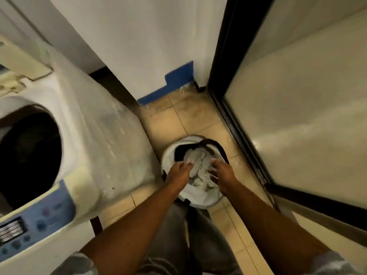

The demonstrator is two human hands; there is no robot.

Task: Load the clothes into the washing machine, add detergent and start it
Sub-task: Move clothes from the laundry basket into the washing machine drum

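A round white laundry basket stands on the tiled floor, holding white clothes and a dark garment. Both arms reach down into it. My left hand grips the white cloth at its left side, and my right hand is closed on the same white cloth at its right. The top-loading washing machine stands to the left with its dark drum opening uncovered. Its blue control panel lies at the near edge. No detergent is in view.
A dark-framed frosted glass door runs along the right, close to the basket. A white wall with a blue skirting strip closes the far end. The beige tiled floor forms a narrow strip between machine and door.
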